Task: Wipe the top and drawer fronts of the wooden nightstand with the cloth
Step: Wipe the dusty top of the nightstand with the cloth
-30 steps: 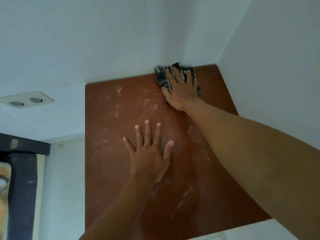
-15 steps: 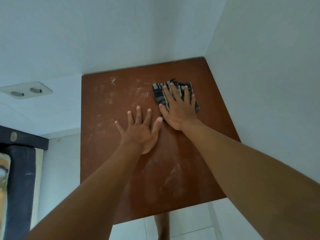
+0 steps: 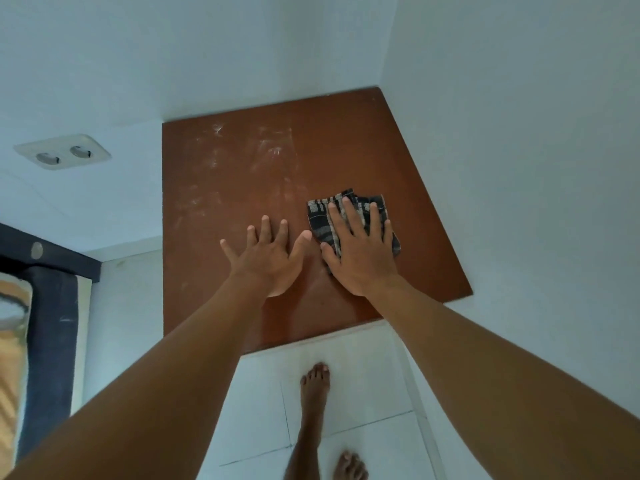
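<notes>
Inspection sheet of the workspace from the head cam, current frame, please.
Surface: nightstand top, brown wood, whitish dust smears on left and far part; drawer fronts out of view.
Job's things: checked cloth flat on the top.
Clutter: nothing seen.
Grippers: left hand flat on bare wood, fingers spread; right hand presses the cloth.
Cables: nothing seen.
Surroundings: white walls, double wall socket left, tiled floor, bare feet, likely mattress at left edge.

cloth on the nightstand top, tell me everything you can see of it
The cloth is a small crumpled rag, dark plaid in black, grey and cream, seemingly woven fabric. It lies on the right half of the brown nightstand top. The right hand presses it flat with straight, spread fingers, covering its middle; its edges show around them.
</notes>
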